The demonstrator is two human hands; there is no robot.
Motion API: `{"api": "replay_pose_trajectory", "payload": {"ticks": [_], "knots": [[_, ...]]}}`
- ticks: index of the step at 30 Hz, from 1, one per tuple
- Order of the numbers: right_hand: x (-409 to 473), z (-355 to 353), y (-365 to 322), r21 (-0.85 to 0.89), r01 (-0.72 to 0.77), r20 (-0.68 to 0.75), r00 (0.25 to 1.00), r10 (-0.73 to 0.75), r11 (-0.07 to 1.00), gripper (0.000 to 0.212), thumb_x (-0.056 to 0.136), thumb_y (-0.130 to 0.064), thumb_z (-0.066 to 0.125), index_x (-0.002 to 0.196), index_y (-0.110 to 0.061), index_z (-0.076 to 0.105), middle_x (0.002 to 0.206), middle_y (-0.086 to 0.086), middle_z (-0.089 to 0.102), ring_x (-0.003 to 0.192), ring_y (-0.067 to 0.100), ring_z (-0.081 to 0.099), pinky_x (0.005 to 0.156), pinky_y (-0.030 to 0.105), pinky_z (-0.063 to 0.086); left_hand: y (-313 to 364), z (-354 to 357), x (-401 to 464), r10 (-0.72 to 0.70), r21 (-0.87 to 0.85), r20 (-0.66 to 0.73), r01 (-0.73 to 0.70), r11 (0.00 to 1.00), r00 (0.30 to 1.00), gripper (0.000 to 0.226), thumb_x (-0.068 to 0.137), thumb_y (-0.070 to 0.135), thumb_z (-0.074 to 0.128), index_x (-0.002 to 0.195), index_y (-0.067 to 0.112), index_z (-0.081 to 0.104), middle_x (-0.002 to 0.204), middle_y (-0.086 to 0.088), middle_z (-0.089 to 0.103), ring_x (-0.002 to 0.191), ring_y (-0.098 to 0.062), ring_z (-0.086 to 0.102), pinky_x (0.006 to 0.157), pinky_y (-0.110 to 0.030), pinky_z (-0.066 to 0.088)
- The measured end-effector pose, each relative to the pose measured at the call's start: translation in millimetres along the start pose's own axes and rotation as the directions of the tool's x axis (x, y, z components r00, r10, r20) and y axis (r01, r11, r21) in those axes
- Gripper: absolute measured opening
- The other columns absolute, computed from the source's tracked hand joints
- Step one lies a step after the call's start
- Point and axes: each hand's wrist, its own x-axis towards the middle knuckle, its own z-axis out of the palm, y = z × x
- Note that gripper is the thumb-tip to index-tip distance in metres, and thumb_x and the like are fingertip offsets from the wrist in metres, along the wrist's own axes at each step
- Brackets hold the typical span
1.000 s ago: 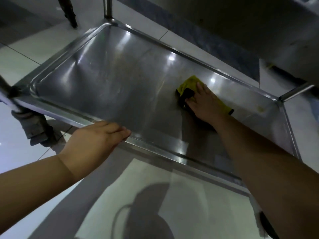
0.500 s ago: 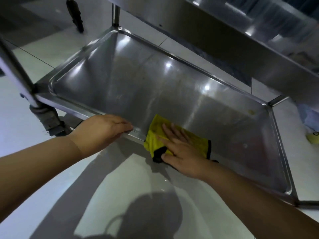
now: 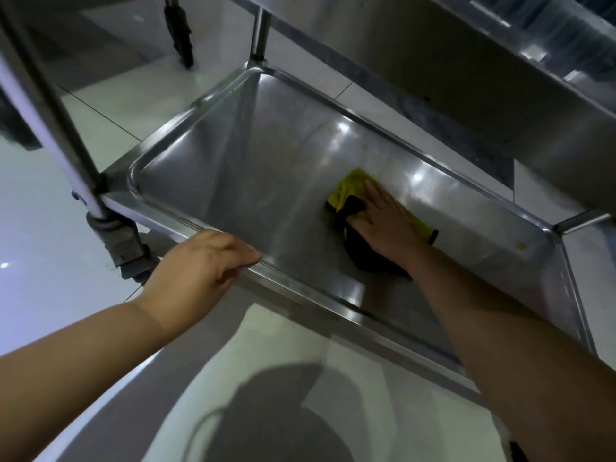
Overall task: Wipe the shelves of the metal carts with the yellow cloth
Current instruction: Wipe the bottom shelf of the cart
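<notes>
The bottom shelf of a metal cart is a shiny steel tray with a raised rim. A yellow cloth with a black edge lies flat on the shelf, right of its middle. My right hand presses palm-down on the cloth, fingers spread and pointing away from me; most of the cloth is hidden under it. My left hand curls over the shelf's near rim, gripping it.
A higher shelf of the cart overhangs at the top right. An upright post and a caster wheel stand at the near left corner. Another wheel shows at the back. White tiled floor surrounds the cart.
My right hand slid the cloth from the shelf's near rim back out to the middle right of the shelf. My left hand stayed on the near rim.
</notes>
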Motion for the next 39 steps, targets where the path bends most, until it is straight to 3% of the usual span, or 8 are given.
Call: {"api": "replay_pose_trajectory", "payload": {"ticks": [7, 12, 15, 20, 23, 30, 34, 39], "knots": [[24, -13, -19, -0.009, -0.134, 0.024, 0.991, 0.134, 0.991, 0.068, 0.097, -0.057, 0.032, 0.154, -0.025, 0.013, 0.162, 0.004, -0.009, 0.148, 0.024, -0.009, 0.120, 0.043, 0.000, -8, -2, 4, -0.034, -0.081, -0.007, 0.034, 0.996, 0.999, 0.036, 0.069, 0.004, 0.060, 0.098, 0.018, 0.076, 0.094, 0.003, 0.072, 0.089, -0.012, 0.055, 0.078, -0.014, 0.037], [-28, 5, -60, -0.062, 0.050, 0.028, 0.998, -0.049, 0.997, 0.083, 0.082, -0.070, 0.016, 0.152, -0.025, 0.023, 0.161, -0.001, -0.010, 0.148, 0.021, -0.010, 0.120, 0.041, 0.001, -6, -3, 1, -0.074, -0.066, 0.048, 0.077, 0.995, 0.996, 0.040, 0.065, -0.006, 0.073, 0.097, 0.018, 0.076, 0.095, 0.004, 0.072, 0.087, -0.021, 0.066, 0.078, -0.019, 0.044], [-70, 9, -79, -0.069, 0.189, 0.076, 0.980, -0.184, 0.979, 0.090, 0.075, -0.069, 0.009, 0.150, -0.023, 0.028, 0.157, -0.009, -0.021, 0.145, 0.013, -0.021, 0.118, 0.034, -0.009, -7, -14, 2, 0.002, -0.075, 0.083, 0.004, 0.997, 0.997, 0.031, 0.072, 0.006, 0.061, 0.099, 0.016, 0.074, 0.095, 0.002, 0.071, 0.089, -0.019, 0.063, 0.077, -0.025, 0.048], [-97, 10, -81, 0.040, 0.325, 0.148, 0.933, -0.327, 0.945, 0.086, 0.071, -0.085, -0.007, 0.146, -0.041, -0.003, 0.148, -0.021, -0.030, 0.137, 0.002, -0.034, 0.113, 0.025, -0.021, -38, -41, -4, -0.025, 0.071, 0.031, 0.023, 0.997, 0.999, 0.039, 0.081, 0.033, 0.046, 0.098, 0.012, 0.073, 0.091, -0.005, 0.067, 0.084, -0.027, 0.058, 0.073, -0.032, 0.044], [-76, 10, -77, -0.034, 0.347, 0.134, 0.931, -0.340, 0.937, 0.084, 0.078, -0.074, 0.008, 0.151, -0.033, 0.008, 0.150, -0.020, -0.027, 0.139, 0.002, -0.031, 0.113, 0.024, -0.019, -43, -38, -3, -0.090, 0.049, 0.016, 0.089, 0.995, 0.996, 0.039, 0.080, 0.036, 0.045, 0.097, 0.014, 0.074, 0.086, -0.003, 0.065, 0.078, -0.028, 0.057, 0.067, -0.035, 0.047], [20, -4, -63, -0.029, 0.173, 0.006, 0.985, -0.173, 0.984, 0.094, 0.072, -0.075, 0.016, 0.152, -0.025, 0.015, 0.160, -0.008, -0.005, 0.148, 0.013, -0.005, 0.118, 0.033, -0.001, -54, -26, -3, -0.194, -0.110, -0.042, 0.188, 0.976, 0.980, 0.036, 0.076, 0.039, 0.051, 0.093, 0.018, 0.075, 0.087, 0.003, 0.065, 0.083, -0.017, 0.050, 0.075, -0.020, 0.032], [68, -12, -58, -0.044, 0.035, -0.016, 0.999, -0.036, 0.998, 0.077, 0.091, -0.066, 0.036, 0.153, -0.023, 0.020, 0.162, -0.002, -0.002, 0.148, 0.017, -0.004, 0.120, 0.041, 0.006, -55, -24, 0, -0.185, -0.113, -0.033, 0.181, 0.977, 0.982, 0.034, 0.075, 0.039, 0.052, 0.091, 0.018, 0.074, 0.086, 0.002, 0.065, 0.084, -0.014, 0.048, 0.075, -0.019, 0.031], [87, -18, -68, 0.005, -0.076, -0.024, 0.997, 0.076, 0.997, 0.071, 0.096, -0.060, 0.033, 0.154, -0.024, 0.014, 0.162, 0.001, -0.006, 0.148, 0.021, -0.007, 0.120, 0.042, 0.002, -61, -27, 2, -0.159, -0.099, -0.006, 0.158, 0.983, 0.987, 0.035, 0.075, 0.039, 0.054, 0.092, 0.017, 0.074, 0.085, 0.000, 0.065, 0.083, -0.015, 0.047, 0.074, -0.025, 0.033]]}}
